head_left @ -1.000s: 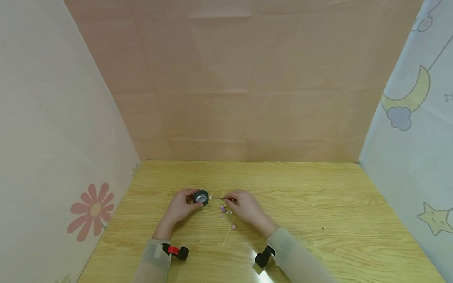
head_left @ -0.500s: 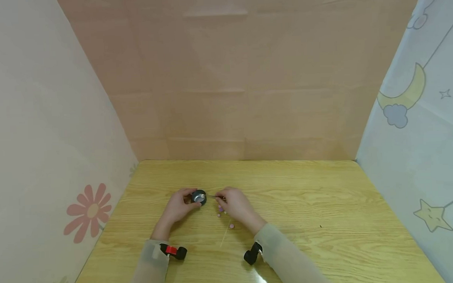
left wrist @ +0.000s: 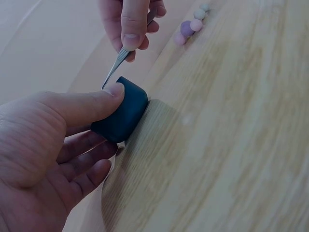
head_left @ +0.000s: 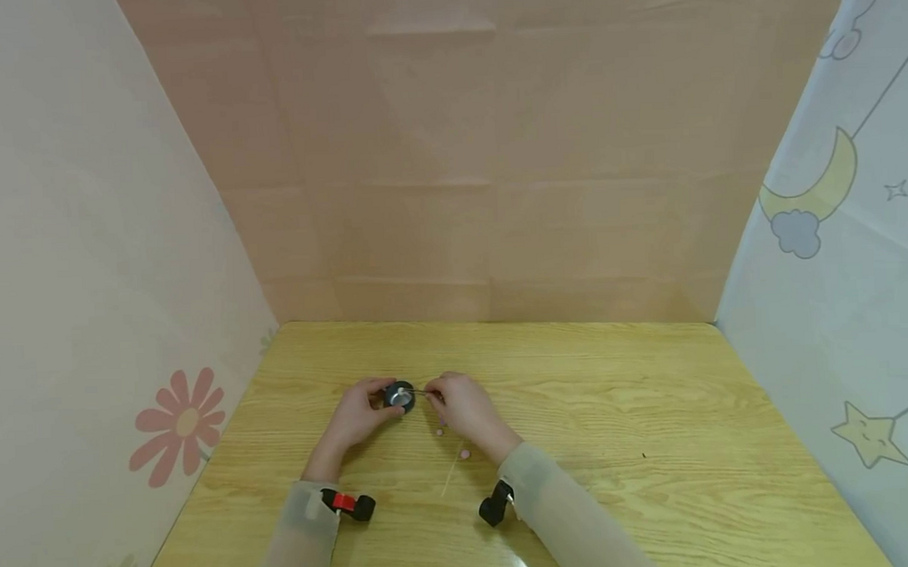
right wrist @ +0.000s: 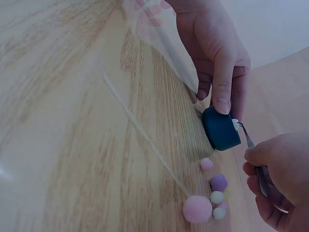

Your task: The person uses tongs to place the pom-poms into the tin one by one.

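Near the middle of the table, my left hand (head_left: 356, 414) grips a small dark teal cup (right wrist: 221, 130) between thumb and fingers. A pair of tweezers (right wrist: 249, 141) is pinched in my right hand (head_left: 467, 408), just right of the cup. At the cup's mouth, the tweezer tips meet a small white pompom (right wrist: 235, 124); whether it touches the inside cannot be told. Beside the cup lie several loose pompoms: a purple one (right wrist: 218, 182), a large pink one (right wrist: 197, 210), a small pink one (right wrist: 206, 164) and pale ones (right wrist: 217, 197). In the head view my right hand hides some of them.
A thin pale strand (right wrist: 140, 128) lies on the wood-grain table (head_left: 615, 395), ending by the large pink pompom. Patterned sheets (head_left: 85, 246) stand on both sides and a plain brownish sheet (head_left: 451, 192) at the back. A tiny dark speck (head_left: 643, 455) lies to the right.
My right hand has moved left, bringing the tweezers and the white pompom from beside the cup to over its mouth. My left hand and the cup stay nearly in place.
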The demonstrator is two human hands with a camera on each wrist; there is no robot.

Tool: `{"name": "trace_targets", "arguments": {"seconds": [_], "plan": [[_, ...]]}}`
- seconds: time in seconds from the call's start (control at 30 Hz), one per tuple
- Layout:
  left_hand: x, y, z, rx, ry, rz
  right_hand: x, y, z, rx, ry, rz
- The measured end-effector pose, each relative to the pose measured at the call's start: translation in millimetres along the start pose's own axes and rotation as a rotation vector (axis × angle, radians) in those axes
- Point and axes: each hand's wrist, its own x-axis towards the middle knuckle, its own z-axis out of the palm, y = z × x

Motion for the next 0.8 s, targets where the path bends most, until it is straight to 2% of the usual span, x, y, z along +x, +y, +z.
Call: {"name": "trace_targets", "arguments": {"seconds": [0.33,0.8], "plan": [[-0.5,-0.6,0.1,0.007,0.003,0.005,1.4,0.5,2.2,-0.022,-0.001,0.004],[-0.6,0.1,0.5,0.005,0.0,-0.004,-0.8,4.4,-0.6,0.042,0.007,0.025]]}}
